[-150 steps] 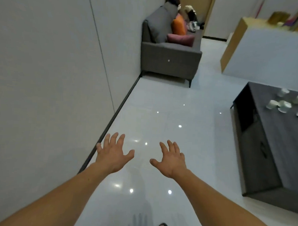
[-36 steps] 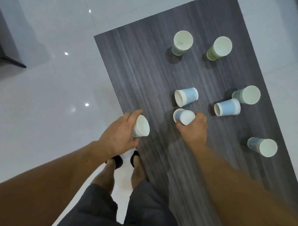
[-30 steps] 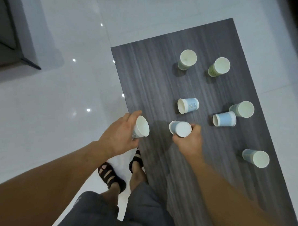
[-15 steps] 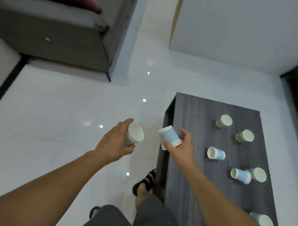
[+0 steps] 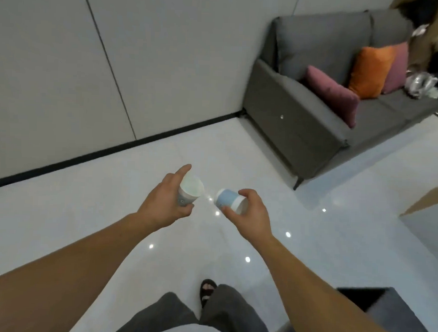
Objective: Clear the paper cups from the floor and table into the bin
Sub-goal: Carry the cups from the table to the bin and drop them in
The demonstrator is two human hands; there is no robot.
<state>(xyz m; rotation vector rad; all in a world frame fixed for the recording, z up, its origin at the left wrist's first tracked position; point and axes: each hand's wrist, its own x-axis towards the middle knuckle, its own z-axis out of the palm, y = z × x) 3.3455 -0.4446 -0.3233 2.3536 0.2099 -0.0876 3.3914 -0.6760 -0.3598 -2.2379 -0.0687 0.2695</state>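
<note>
Turned away from the table compared with half a second ago: only its dark corner in view at lower right, with wall and grey sofa ahead. Same holds as before. Left hand curled round a pale paper cup, index finger stretched past the rim; cup near upright, mouth up and tipped rightward. Right hand pinching a blue paper cup between thumb and fingers; cup on its side in the air, base toward the left hand, white rim end toward the palm, long axis roughly level. Both cups above the glossy floor, near each other, apart. On the sofa, an orange cushion between purple ones. Below, grey trousers and a sandalled foot.
</note>
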